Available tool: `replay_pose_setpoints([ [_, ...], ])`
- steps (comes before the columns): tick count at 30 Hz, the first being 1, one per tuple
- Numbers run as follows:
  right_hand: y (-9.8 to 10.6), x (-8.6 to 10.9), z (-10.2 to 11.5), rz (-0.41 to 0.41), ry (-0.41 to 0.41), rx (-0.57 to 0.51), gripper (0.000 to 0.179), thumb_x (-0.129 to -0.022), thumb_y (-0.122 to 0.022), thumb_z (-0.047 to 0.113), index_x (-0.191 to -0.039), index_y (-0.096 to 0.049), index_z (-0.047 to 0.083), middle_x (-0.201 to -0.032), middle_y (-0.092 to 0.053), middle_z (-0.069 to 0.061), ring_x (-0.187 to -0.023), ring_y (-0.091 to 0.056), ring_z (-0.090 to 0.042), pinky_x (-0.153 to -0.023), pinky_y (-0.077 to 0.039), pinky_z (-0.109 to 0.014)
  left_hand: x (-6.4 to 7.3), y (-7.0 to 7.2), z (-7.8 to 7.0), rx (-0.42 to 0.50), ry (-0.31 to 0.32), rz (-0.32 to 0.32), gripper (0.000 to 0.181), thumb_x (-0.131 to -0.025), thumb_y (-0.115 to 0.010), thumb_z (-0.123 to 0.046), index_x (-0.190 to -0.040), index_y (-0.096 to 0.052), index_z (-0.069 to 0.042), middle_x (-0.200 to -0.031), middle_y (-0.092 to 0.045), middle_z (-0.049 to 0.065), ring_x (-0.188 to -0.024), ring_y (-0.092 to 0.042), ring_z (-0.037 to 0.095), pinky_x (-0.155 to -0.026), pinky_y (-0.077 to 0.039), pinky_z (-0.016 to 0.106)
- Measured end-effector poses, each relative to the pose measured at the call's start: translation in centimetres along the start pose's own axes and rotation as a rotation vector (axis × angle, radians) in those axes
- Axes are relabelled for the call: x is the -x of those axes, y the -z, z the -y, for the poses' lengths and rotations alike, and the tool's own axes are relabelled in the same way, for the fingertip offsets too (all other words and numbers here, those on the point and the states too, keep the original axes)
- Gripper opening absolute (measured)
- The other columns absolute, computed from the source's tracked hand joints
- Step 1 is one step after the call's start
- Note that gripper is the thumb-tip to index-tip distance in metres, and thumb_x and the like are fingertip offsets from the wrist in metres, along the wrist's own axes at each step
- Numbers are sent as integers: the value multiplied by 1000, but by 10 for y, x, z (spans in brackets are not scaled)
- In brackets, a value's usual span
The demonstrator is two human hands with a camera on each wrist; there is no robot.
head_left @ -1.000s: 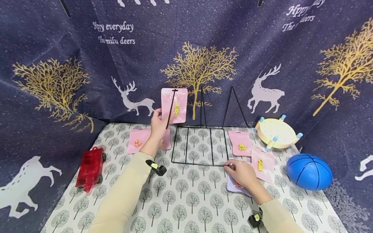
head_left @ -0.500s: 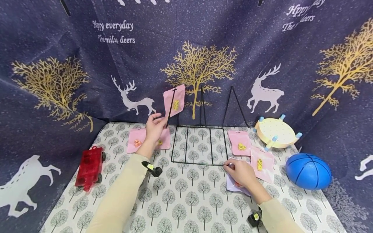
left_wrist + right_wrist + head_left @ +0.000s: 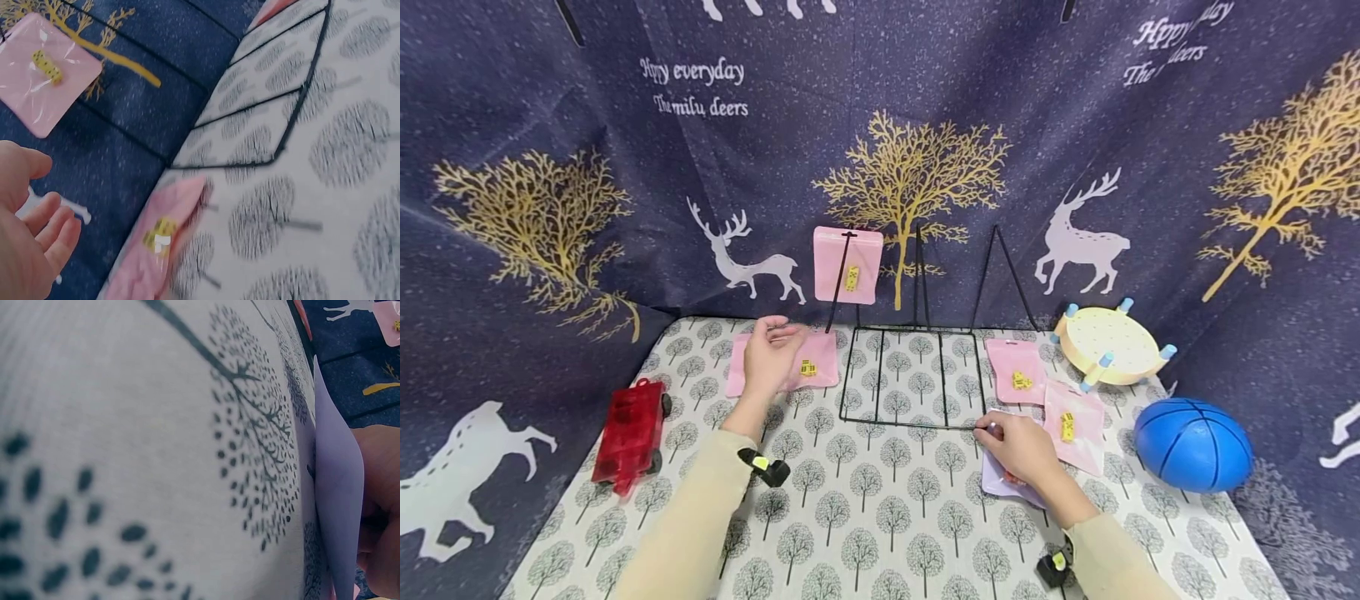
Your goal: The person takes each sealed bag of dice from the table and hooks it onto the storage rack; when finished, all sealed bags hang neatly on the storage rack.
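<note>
A black wire display rack (image 3: 917, 427) stands in the middle of the table, with upright prongs at its back. On its left prong hangs a pink zip bag (image 3: 829, 275) holding yellow dice (image 3: 852, 279). My left hand (image 3: 769, 358) is apart from that bag, fingers loosely bent and holding nothing, over two pink bags (image 3: 820, 354) lying on the cloth. At the front right corner of the rack, my right hand (image 3: 1021, 446) pinches the wire. Under that hand lies a lilac bag (image 3: 992, 479) with reddish contents, partly hidden.
Two pink bags, one nearer the back (image 3: 1011, 358) and one nearer the front (image 3: 1093, 442), lie right of the rack. Beyond them are an upturned cream stool (image 3: 1112, 342) and a blue ball (image 3: 1195, 444). A red toy car (image 3: 631, 433) stands left. A dark printed curtain hangs behind.
My left hand has let go of the pink bag and moved down and left. The bag swung and now hangs facing forward on the prong. My right hand has stayed put.
</note>
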State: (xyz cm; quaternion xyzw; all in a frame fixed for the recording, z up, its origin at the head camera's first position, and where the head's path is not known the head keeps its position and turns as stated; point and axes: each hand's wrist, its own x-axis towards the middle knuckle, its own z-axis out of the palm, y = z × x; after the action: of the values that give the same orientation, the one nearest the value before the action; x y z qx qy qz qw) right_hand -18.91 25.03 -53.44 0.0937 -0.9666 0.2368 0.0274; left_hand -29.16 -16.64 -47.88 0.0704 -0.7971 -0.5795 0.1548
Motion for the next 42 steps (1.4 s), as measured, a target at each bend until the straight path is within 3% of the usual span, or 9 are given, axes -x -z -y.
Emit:
replay_pose_setpoints([
  [10,1,1,0,-4,-3,-15,10,-96,-77,32,-103,-78,26,-63,-52,15,-58,-49,-11,-54,-40,-34,9,44,31,-235,34,-44,50,-96,-74,-25,-140,-57,-8,-131,-68,14,-115,-65,33,-100,-46,49],
  [18,-1,2,-2,-5,-5,-13,9,-95,-77,32,-103,-78,27,-62,-52,15,-57,-49,-10,-54,-41,-33,16,66,47,-372,97,-39,68,-93,-77,-32,-148,-50,-3,-140,-55,26,-128,-51,45,-107,-38,58],
  [25,0,2,-1,-8,-2,-19,8,-95,-77,32,-102,-77,28,-61,-51,15,-58,-49,-10,-54,-40,-34,16,72,57,-438,184,23,84,-92,-76,-37,-157,-37,0,-150,-40,34,-137,-35,55,-113,-28,64],
  [32,0,2,0,-11,4,-14,9,-95,-77,31,-102,-78,26,-62,-52,15,-58,-49,-10,-55,-41,-33,14,72,65,-547,166,69,87,-90,-76,-37,-153,-36,9,-142,-43,42,-130,-38,61,-108,-33,67],
  [42,0,2,2,-7,5,-22,9,-95,-77,31,-102,-78,26,-61,-50,14,-56,-47,-10,-54,-39,-33,9,70,69,-595,184,86,86,-88,-79,-39,-152,-41,4,-143,-50,35,-127,-45,56,-102,-40,66],
])
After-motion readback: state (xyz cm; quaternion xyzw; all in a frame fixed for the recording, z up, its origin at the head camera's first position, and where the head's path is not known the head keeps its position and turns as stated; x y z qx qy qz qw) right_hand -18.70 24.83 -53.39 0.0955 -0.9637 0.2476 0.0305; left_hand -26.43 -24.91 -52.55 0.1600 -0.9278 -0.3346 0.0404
